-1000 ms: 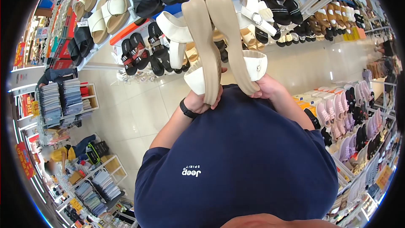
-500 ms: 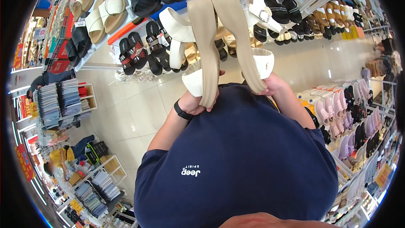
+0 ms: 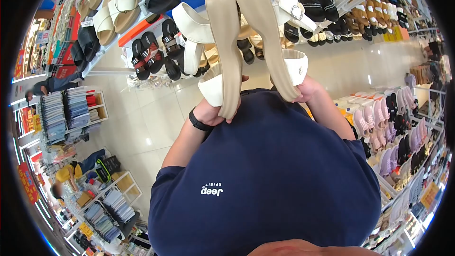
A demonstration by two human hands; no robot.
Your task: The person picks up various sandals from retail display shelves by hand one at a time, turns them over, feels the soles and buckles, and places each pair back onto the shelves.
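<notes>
My left hand [image 3: 208, 114], with a black band on the wrist, is closed round the heel end of a white-strapped sandal [image 3: 224, 42] with a thick tan sole. The matching sandal [image 3: 263, 23] is in my right hand [image 3: 309, 89], also gripped at the heel end. Both sandals are upright, toe ends up, side by side with a narrow gap between them. Their white straps face outward, and a round buckle shows on the right one. Some fingers of both hands are hidden behind the sandals.
Shelves of sandals and slides [image 3: 125, 7] stand ahead. Racks of pale and dark shoes [image 3: 379, 118] are at the right. At the left are stacks of folded clothes [image 3: 52, 116], a person in yellow [image 3: 68, 173] and another person in dark clothes [image 3: 59, 84]. Tiled floor [image 3: 151, 114] lies between.
Both sandals and my hands have shifted slightly up and left in view, still held the same way. The person in dark clothes at the left has moved slightly.
</notes>
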